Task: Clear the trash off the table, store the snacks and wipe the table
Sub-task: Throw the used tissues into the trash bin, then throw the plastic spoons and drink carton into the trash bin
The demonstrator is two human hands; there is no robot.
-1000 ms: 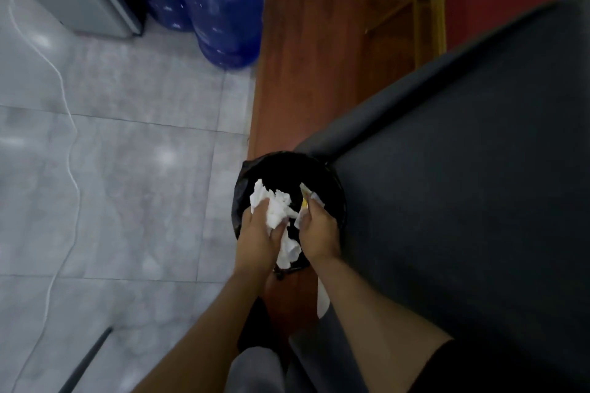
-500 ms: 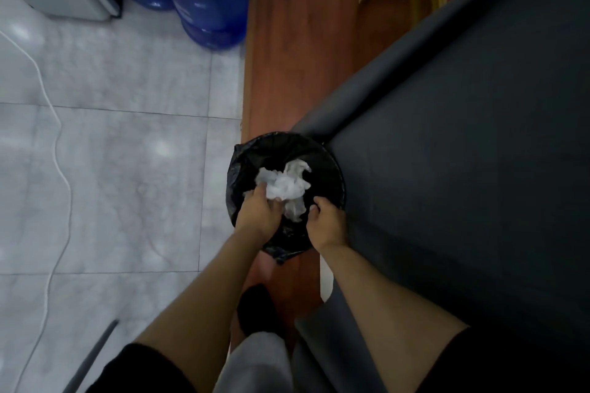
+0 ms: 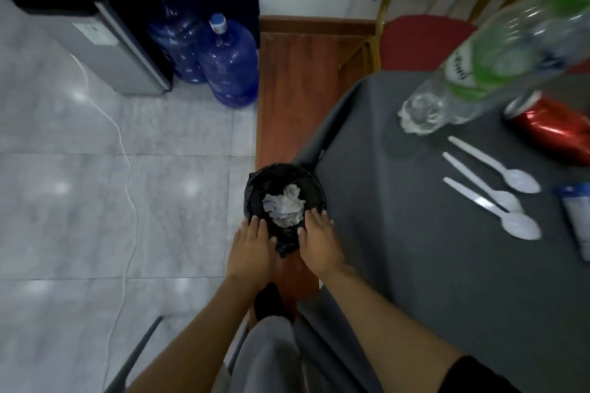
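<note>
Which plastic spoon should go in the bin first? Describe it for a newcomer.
Find the grey-clothed table, then the three white plastic spoons near its right side. Take the nearest spoon, whose bowl lies closest to the table's near edge, below the other two.

Not much of you showed up in this one tbh. Both arms were bare from the wrist up, no watch, no rings, no gloves on your left hand (image 3: pixel 252 249) or right hand (image 3: pixel 321 242). Your right arm had a black sleeve (image 3: pixel 472 375) starting up near the elbow, looked like a short tee sleeve, plain, no print I could spot. The left side was cut off by the frame edge so couldn't tell there. Down below you had light grey trousers (image 3: pixel 265 357) on, and a black shoe or sock (image 3: pixel 268 301), too dark to say which.
</note>
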